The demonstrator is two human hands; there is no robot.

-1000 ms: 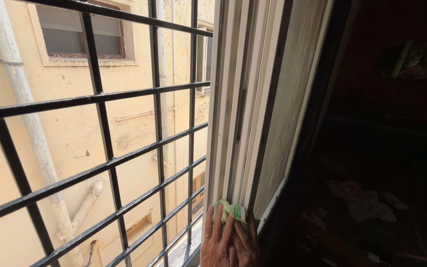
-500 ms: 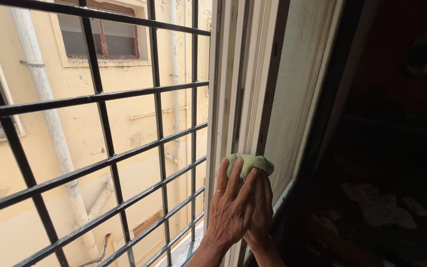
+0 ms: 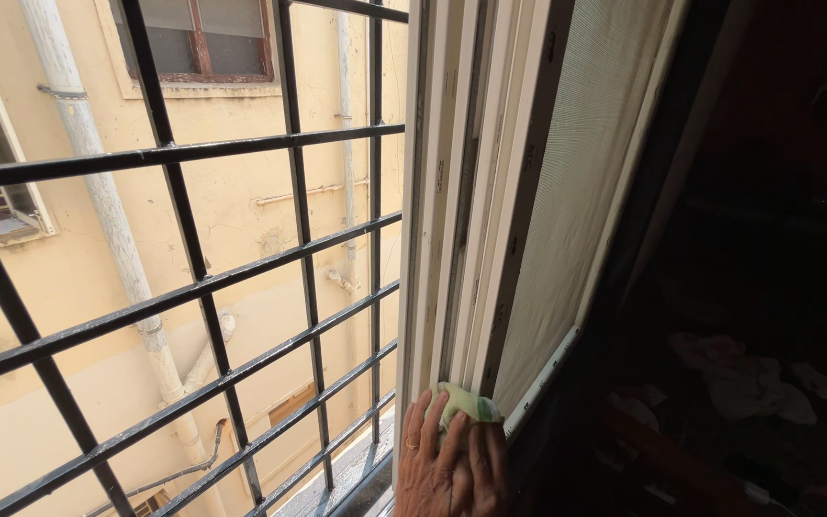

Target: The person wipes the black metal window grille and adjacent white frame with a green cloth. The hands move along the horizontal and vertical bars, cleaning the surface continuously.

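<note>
My left hand (image 3: 430,461), with a ring on one finger, presses a small green cloth (image 3: 463,402) against the lower part of the white sliding window frame (image 3: 452,239). My right hand (image 3: 486,469) lies close beside it in shadow, its fingers also on the cloth. Both hands point upward at the bottom edge of the view, and only the top of the cloth shows above the fingertips. An insect mesh panel (image 3: 586,191) stands just right of the frame channels.
A black iron grille (image 3: 193,278) covers the window opening on the left. Beyond it are a yellow building wall and a grey drainpipe (image 3: 107,211). To the right is a dark room with pale crumpled fabric (image 3: 748,378) low down.
The hands and cloth rose up the frame half a second ago and have now slid back down to its lower part. The camera view shifted slightly.
</note>
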